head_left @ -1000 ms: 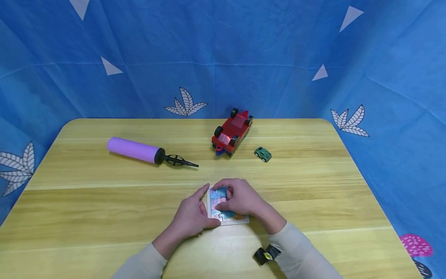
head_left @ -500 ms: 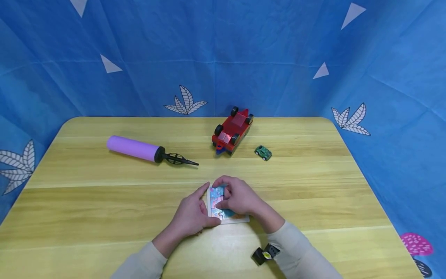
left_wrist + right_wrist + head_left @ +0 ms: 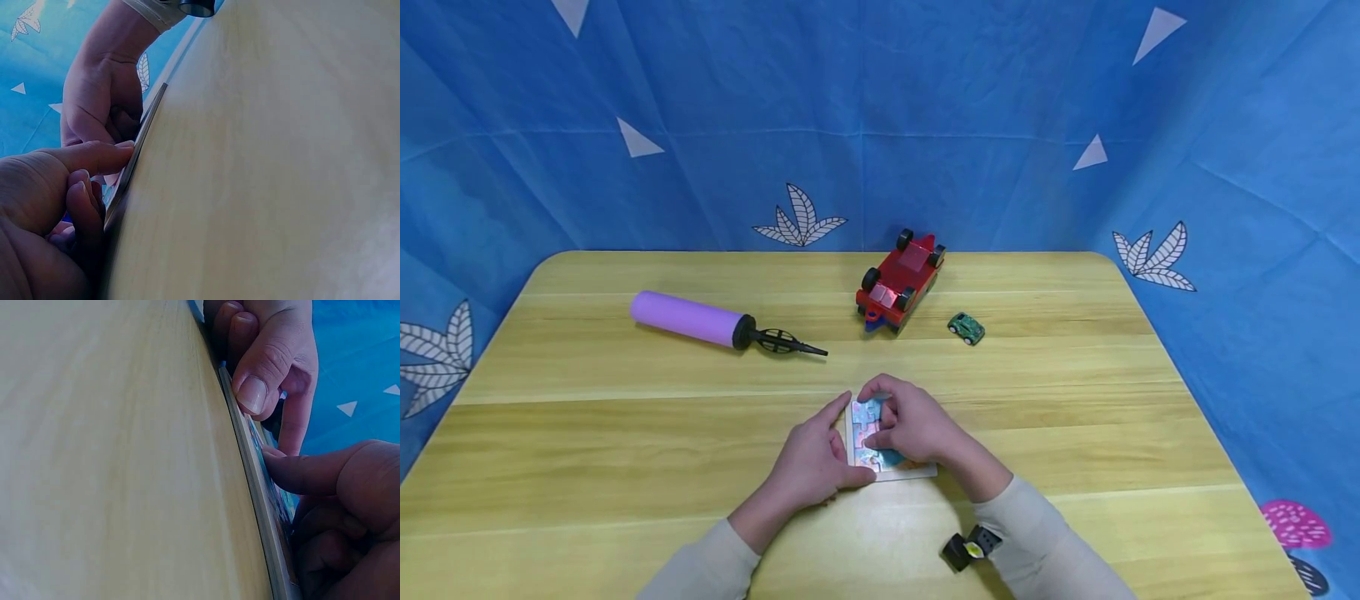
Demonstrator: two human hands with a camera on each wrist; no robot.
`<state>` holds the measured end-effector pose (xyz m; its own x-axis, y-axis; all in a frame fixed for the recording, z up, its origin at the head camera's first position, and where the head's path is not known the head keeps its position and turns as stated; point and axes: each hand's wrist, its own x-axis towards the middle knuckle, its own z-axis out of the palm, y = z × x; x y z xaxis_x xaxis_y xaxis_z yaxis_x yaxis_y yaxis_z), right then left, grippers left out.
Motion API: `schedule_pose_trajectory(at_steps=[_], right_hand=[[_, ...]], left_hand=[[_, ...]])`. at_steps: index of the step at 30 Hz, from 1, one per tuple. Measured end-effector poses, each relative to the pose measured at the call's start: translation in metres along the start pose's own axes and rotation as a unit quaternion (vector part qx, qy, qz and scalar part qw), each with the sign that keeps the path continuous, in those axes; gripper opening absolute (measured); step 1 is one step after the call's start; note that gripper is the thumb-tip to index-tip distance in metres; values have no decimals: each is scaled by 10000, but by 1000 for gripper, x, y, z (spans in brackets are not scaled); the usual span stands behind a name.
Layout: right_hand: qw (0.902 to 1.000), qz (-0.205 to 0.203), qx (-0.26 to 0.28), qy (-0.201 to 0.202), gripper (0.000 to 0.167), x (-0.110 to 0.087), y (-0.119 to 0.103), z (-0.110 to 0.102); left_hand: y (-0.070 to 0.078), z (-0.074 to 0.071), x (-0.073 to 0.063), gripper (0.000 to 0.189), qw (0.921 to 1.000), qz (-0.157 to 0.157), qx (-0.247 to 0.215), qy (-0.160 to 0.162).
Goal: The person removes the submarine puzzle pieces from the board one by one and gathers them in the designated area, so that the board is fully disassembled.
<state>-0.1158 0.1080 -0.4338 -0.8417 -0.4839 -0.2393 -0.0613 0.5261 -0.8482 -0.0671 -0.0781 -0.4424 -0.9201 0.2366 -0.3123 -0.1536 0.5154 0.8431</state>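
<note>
A jigsaw puzzle in a pale tray [image 3: 904,476] lies flat on the wooden table, its face pink and blue. My left hand [image 3: 813,461] holds the tray by its near left corner, thumb on the near rim and index finger along the left side. Over the puzzle bends my right hand [image 3: 916,423], its thumb and index fingertips set apart on the pieces, seemingly pinching a piece mostly hidden under the hand. In the right wrist view, the puzzle's thin edge [image 3: 253,481] shows, with the left thumb [image 3: 255,394] on it and the right thumb [image 3: 294,472] touching the printed face.
Beyond the hands lies a purple hand pump [image 3: 688,318] with a black nozzle. A red toy car [image 3: 898,279] rests upside down near the far edge, beside a small green toy car [image 3: 966,328]. A black device [image 3: 972,547] is strapped by the right sleeve.
The right hand has shifted very slightly, its thumb a little to the right on the pieces. The left hand keeps its hold on the tray. The head view has tilted slightly.
</note>
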Motion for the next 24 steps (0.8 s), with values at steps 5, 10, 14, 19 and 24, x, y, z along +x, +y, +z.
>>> schedule_pose_trajectory(at_steps=[5,10,14,19,24], right_hand=[[10000,-53,16,56,48,0,1,0],[9997,175,-30,151,53,0,1,0],[9992,327,-110,197,52,0,1,-2],[9991,286,-207,249,48,-1,0,-2],[9989,113,-286,363,46,-2,1,-2]], left_hand=[[0,0,0,111,10000,34,14,-14],[0,0,0,110,10000,23,44,-27],[0,0,1,110,10000,2,90,-14],[0,0,1,110,9999,17,154,4],[-2,-1,0,108,9997,217,135,33]])
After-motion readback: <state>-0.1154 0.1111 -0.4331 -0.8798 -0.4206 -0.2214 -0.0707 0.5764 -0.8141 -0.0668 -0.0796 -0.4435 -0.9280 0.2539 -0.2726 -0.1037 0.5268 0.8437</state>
